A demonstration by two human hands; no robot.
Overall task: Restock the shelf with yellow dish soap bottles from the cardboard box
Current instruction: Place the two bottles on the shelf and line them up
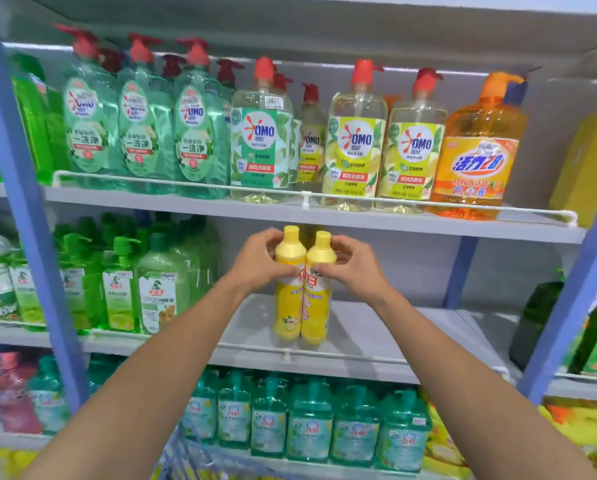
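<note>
Between both sets of fingers: two yellow dish soap bottles [300,289], touching, upright on grey middle shelf [376,327]. Left hand [255,263] and right hand [354,263] curl around the shoulders, thumbs pressed on label. Green bottles [124,282] left of fingers.

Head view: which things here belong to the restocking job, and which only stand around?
Job:
- two yellow bottles
- left hand
- right hand
- middle shelf

Standing around:
- orange pump bottle
- green pump bottles
- teal bottles

The left hand [255,263] and right hand [354,263] hold two yellow bottles [302,306] standing side by side on the grey shelf [376,337].
</note>
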